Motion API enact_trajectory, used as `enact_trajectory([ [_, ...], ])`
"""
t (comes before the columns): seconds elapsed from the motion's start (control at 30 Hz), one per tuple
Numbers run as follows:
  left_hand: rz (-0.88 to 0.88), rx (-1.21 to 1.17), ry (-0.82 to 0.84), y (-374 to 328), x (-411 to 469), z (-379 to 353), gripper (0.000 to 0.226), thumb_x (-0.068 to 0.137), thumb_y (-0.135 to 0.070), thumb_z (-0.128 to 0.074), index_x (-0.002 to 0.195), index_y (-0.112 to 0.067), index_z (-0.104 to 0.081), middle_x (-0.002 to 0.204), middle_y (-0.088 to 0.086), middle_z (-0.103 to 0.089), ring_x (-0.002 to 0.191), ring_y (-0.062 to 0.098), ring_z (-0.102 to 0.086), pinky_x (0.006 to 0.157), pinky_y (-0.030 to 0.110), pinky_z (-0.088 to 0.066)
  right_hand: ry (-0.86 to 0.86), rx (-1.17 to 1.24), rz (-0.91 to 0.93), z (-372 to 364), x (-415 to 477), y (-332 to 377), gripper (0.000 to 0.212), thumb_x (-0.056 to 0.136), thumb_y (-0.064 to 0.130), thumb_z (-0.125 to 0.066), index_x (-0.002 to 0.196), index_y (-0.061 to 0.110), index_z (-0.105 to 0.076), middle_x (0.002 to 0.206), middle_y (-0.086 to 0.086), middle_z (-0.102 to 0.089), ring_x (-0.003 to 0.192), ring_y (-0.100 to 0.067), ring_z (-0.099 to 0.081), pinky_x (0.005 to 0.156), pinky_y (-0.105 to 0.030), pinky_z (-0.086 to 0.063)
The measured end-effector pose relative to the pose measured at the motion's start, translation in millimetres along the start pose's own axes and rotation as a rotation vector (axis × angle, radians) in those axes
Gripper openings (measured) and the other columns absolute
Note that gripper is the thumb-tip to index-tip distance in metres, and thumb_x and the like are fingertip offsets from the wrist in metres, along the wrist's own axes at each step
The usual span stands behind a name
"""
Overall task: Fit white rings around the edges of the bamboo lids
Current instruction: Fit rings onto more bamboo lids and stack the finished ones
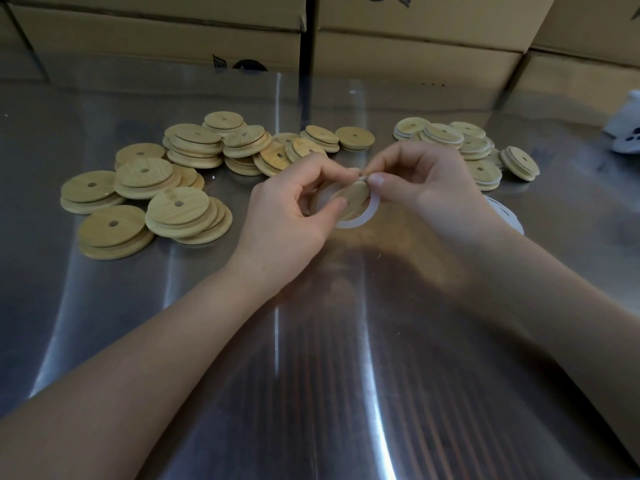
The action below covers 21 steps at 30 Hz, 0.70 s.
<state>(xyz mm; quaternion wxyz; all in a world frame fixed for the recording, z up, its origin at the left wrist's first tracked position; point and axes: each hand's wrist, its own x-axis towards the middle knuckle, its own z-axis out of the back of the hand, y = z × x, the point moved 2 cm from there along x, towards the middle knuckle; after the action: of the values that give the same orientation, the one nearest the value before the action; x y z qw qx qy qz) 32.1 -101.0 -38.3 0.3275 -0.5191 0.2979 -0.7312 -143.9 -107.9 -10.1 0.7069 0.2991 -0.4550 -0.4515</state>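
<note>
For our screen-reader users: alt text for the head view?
The left hand and right hand work a white ring round a bamboo lid over a steel table. Bare lids lie left, ringed lids right.

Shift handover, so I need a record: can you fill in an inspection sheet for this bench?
Surface: shiny metal table.
Job's things: bamboo lid with white ring partly fitted; plain lids piled left; ringed lids piled right.
Clutter: white object at far right, unclear what.
Grippers: left hand holds the bamboo lid; right hand pinches the white ring at its far edge.
Cables: nothing seen.
Surroundings: cardboard boxes stacked behind the table.
</note>
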Motion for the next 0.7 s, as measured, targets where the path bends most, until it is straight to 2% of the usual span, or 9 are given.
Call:
enact_trajectory([
  [0.1, 0.003, 0.008, -0.006, 0.9, 0.3, 0.5, 0.022, 0.086, -0.001, -0.069, 0.102, -0.016, -0.068, 0.101, -0.01, -0.069, 0.098, 0.008, -0.067, 0.086, 0.032, -0.055, -0.013, -0.031, 0.01, -0.7, -0.1, -0.7, 0.024, 0.089, 0.0, -0.064, 0.079, 0.021, -0.065, 0.081, -0.001, -0.067, 0.08, -0.015, -0.061, 0.08, -0.035, -0.053],
  [0.2, 0.002, -0.008, -0.011, -0.2, 0.9, 1.5, 0.024, 0.086, 0.0, -0.068, 0.101, -0.019, -0.067, 0.099, -0.01, -0.068, 0.097, 0.007, -0.067, 0.086, 0.03, -0.055, -0.03, -0.011, 0.019, -1.6, -0.6, -0.9, 0.021, 0.087, 0.001, -0.065, 0.08, 0.021, -0.066, 0.083, -0.005, -0.068, 0.081, -0.018, -0.063, 0.081, -0.038, -0.053],
  [0.27, 0.003, -0.031, -0.005, -1.2, 1.3, 1.5, 0.026, 0.087, 0.001, -0.067, 0.103, -0.019, -0.064, 0.102, -0.006, -0.068, 0.1, 0.009, -0.067, 0.088, 0.034, -0.056, -0.047, 0.03, 0.023, -1.9, -0.9, -0.9, 0.017, 0.086, 0.002, -0.067, 0.082, 0.019, -0.067, 0.085, -0.007, -0.07, 0.082, -0.02, -0.065, 0.078, -0.034, -0.055],
  [0.37, -0.012, 0.005, 0.01, -2.3, 1.9, 1.7, 0.033, 0.087, 0.001, -0.065, 0.113, -0.019, -0.063, 0.111, -0.005, -0.067, 0.11, 0.01, -0.063, 0.095, 0.036, -0.053, -0.073, 0.11, 0.016, -3.2, -1.2, -1.2, 0.017, 0.084, -0.002, -0.07, 0.082, 0.014, -0.065, 0.079, -0.003, -0.068, 0.076, -0.012, -0.065, 0.072, -0.022, -0.052],
  [0.53, 0.029, -0.001, -0.003, -0.7, 1.6, 2.0, 0.033, 0.088, -0.005, -0.065, 0.112, -0.026, -0.068, 0.11, -0.008, -0.07, 0.109, 0.009, -0.064, 0.095, 0.038, -0.053, -0.046, 0.08, 0.034, -5.4, -2.1, 0.0, 0.018, 0.083, -0.001, -0.071, 0.081, 0.017, -0.067, 0.076, 0.006, -0.069, 0.074, -0.007, -0.065, 0.07, -0.019, -0.051],
  [0.6, 0.078, -0.058, -0.027, -0.2, 2.0, 1.9, 0.032, 0.089, -0.003, -0.065, 0.109, -0.028, -0.069, 0.109, -0.009, -0.071, 0.107, 0.008, -0.065, 0.092, 0.04, -0.055, -0.043, 0.083, 0.036, -4.8, -2.1, 0.0, 0.018, 0.085, -0.001, -0.069, 0.084, 0.017, -0.068, 0.08, 0.005, -0.069, 0.077, -0.008, -0.065, 0.072, -0.02, -0.052],
  [0.7, 0.18, -0.177, -0.063, 0.9, 2.1, 2.3, 0.033, 0.091, -0.004, -0.065, 0.102, -0.034, -0.068, 0.107, -0.011, -0.07, 0.1, 0.01, -0.069, 0.071, 0.038, -0.062, -0.023, 0.108, 0.035, -7.0, -2.1, 0.6, 0.019, 0.087, -0.004, -0.065, 0.093, 0.014, -0.068, 0.082, -0.001, -0.066, 0.079, -0.009, -0.064, 0.074, -0.022, -0.054],
])
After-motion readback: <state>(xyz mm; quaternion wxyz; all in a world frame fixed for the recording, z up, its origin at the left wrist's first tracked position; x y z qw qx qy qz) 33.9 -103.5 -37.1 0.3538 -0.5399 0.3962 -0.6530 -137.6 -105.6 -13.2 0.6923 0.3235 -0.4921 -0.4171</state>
